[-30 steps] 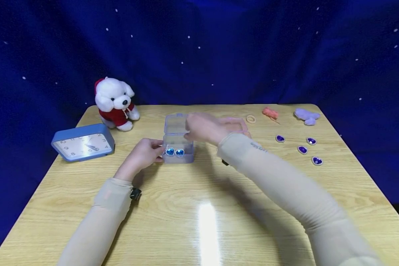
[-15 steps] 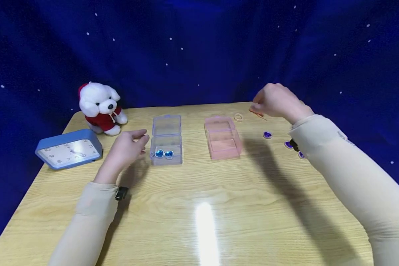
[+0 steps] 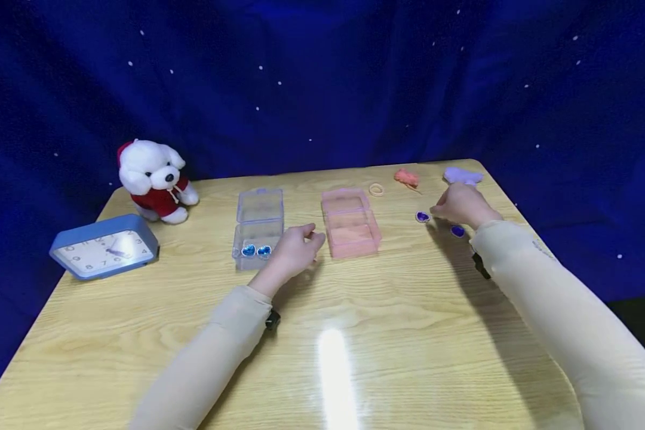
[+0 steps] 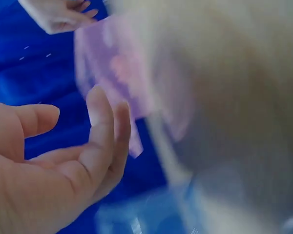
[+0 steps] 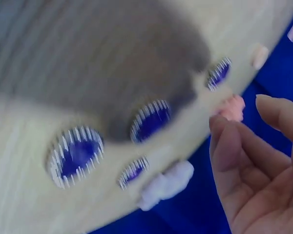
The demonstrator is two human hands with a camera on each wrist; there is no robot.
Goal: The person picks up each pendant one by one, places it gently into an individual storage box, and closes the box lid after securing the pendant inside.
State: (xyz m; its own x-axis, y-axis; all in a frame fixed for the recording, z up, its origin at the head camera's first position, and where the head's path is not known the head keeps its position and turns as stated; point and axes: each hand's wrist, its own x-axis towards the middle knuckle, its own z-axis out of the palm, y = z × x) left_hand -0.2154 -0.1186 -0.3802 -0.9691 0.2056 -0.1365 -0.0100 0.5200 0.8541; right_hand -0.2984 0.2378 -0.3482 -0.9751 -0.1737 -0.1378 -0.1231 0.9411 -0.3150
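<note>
In the head view my left hand [image 3: 291,252] hovers between a clear lilac box [image 3: 245,263] and a pink box [image 3: 358,249], both with lids laid back. Its fingers are loosely bent around nothing, as the left wrist view also shows. Two blue gems with sparkly rims [image 3: 248,251] lie inside the lilac box. My right hand [image 3: 464,206] hangs over the right side, near a purple rimmed gem [image 3: 422,217] and another purple gem [image 3: 457,230]. In the right wrist view its thumb and fingers are apart and hold nothing; several purple gems [image 5: 152,122] lie on the table.
A blue clock [image 3: 104,246] and a white plush dog [image 3: 156,182] stand at the left. Toward the back right lie a beige ring [image 3: 376,189], a coral hair tie [image 3: 406,177] and a fluffy lilac piece [image 3: 462,175]. Behind the table hangs a blue curtain [image 3: 312,89].
My left hand has let go of the lilac box and moved right toward the pink box. My right hand has left the lilac box and travelled right to the purple gems.
</note>
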